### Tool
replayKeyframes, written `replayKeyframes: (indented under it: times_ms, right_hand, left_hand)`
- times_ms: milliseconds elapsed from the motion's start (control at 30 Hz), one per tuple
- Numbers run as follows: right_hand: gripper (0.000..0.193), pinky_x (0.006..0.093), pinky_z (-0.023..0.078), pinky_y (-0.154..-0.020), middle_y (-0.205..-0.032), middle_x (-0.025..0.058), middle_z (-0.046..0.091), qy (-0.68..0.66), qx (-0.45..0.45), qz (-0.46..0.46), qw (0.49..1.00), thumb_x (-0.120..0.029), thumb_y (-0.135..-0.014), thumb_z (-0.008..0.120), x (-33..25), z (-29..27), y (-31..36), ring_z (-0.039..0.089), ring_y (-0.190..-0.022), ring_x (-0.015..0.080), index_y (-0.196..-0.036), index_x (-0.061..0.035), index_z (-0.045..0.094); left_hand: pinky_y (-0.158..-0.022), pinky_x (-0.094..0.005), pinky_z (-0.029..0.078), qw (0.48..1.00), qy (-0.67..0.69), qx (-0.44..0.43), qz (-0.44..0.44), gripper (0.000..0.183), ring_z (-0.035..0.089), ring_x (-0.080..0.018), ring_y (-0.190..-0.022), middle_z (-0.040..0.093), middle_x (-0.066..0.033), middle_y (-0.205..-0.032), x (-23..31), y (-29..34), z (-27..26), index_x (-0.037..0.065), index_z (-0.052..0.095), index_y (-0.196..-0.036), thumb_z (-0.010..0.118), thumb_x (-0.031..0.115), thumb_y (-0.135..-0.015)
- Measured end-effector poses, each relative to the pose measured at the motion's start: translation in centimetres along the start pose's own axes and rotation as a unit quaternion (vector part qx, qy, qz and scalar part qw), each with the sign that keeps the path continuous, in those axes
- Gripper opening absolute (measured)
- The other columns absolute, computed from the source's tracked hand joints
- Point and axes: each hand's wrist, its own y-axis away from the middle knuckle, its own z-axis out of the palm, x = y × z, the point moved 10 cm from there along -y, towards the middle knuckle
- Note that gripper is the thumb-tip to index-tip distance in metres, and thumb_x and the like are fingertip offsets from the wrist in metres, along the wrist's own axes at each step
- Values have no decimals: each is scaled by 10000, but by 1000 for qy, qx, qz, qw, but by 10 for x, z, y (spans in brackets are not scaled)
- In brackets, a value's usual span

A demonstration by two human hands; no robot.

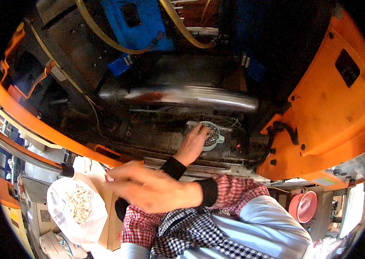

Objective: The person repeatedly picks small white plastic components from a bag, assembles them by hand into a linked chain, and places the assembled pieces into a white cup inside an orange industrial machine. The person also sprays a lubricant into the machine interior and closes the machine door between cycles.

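A pale green cup (220, 139) with a handle, full of small metal pieces, stands on the dark machine ledge. My left hand (194, 143) reaches over its left rim, fingers bent together in the metal pieces; what they pinch is hidden. My right hand (154, 188) crosses in front of my left forearm and points left. Its fingers are smeared by motion, so whether they hold anything does not show. Beyond its fingertips, at the left, a white plastic bag (94, 218) lies wide at the top, with many small off-white pieces (79, 203) inside.
A shiny horizontal metal bar (199, 96) spans the machine above the cup. Orange panels (333, 103) frame the right side, and an orange rail (48, 123) runs along the left. A cardboard box (112, 228) stands beside the bag. At the right is a pink bucket (295, 207).
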Motion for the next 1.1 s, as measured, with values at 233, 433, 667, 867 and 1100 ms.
replayKeyframes:
  times_ms: [233, 433, 667, 867, 1100]
  right_hand:
    - [105, 290, 476, -776, -962, 101, 622, 222, 241, 206, 922, -3, -860, 537, 60, -156, 54, 595, -873, 178, -947, 10, 595]
    - [157, 249, 467, -771, -940, 79, 617, 112, 281, 282, 911, -65, -916, 507, 143, -189, 12, 582, -860, 129, -1008, 40, 577]
    - [311, 329, 458, -745, -919, 106, 602, 62, 350, 266, 896, -97, -888, 554, 313, -216, -120, 580, -823, 177, -1131, 94, 517]
    - [479, 393, 446, -821, -1146, 179, 550, 115, 444, 318, 830, -261, -904, 567, 381, -290, -181, 552, -996, 271, -1254, 44, 452]
    - [380, 403, 444, -643, -860, 137, 608, 157, 429, 327, 827, -248, -925, 543, 408, -321, -203, 557, -715, 216, -1168, 44, 538]
  left_hand:
    - [-769, -266, 464, 878, 440, 64, -179, 191, 552, -152, -887, 596, -83, -1005, -45, 14, -13, 3, 562, -1073, 510, 51, -896]
    - [-701, -259, 410, 597, 750, 129, -256, 110, 484, -137, -772, 539, -43, -850, -50, 32, -26, -9, 554, -952, 561, 86, -897]
    - [-748, -282, 412, 617, 731, 164, -243, 99, 490, -163, -818, 519, -54, -872, -59, 97, -74, -6, 539, -924, 533, 92, -912]
    - [-718, -276, 374, 603, 673, 206, -375, 129, 436, -162, -741, 476, -71, -828, -35, 171, -94, -14, 482, -931, 452, 110, -950]
    - [-685, -213, 443, 602, 729, 186, -266, 319, 564, -141, -813, 584, -131, -918, -47, 231, -71, -27, 482, -1123, 451, 236, -945]
